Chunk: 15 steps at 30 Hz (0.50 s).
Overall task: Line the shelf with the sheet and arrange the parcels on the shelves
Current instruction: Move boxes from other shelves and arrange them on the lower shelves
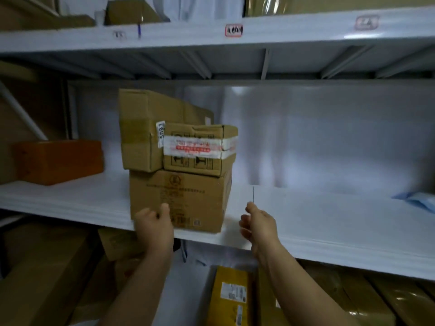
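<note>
A white sheet [317, 220] covers the middle shelf, with a thin seam just above my right hand. A stack of cardboard parcels stands on it: a large bottom box [188, 196], a tall box [138, 132] on top at the left, and a small box with red-and-white tape [200, 149] beside it. My left hand [153, 225] is at the bottom box's lower left front corner, fingers loosely curled, thumb against the cardboard. My right hand [259, 224] hovers just right of the box over the shelf's front edge, loosely curled and holding nothing.
An orange box [58, 161] sits at the shelf's left end and a blue bag [421, 201] at the far right. The upper shelf [282, 31] holds more parcels. Below lie brown cartons and a yellow parcel [230, 295].
</note>
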Each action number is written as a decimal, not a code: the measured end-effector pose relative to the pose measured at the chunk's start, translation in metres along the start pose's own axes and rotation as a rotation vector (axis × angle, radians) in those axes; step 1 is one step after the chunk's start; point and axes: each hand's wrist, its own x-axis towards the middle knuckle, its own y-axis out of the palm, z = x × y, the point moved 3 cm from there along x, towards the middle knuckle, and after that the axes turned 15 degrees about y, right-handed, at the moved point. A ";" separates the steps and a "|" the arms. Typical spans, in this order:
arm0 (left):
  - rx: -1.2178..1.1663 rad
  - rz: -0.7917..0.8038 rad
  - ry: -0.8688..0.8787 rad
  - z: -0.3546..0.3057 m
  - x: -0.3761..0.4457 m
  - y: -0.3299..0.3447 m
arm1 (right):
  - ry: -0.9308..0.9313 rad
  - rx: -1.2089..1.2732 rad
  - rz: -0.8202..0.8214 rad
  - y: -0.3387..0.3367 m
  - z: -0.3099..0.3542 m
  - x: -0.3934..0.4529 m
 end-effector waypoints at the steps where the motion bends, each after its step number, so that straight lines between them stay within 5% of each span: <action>1: 0.014 -0.022 0.025 -0.016 0.013 -0.001 | -0.006 0.004 0.012 0.009 0.016 -0.003; 15: 0.235 0.166 0.310 -0.097 0.145 0.016 | 0.193 -0.224 0.217 0.083 0.144 0.002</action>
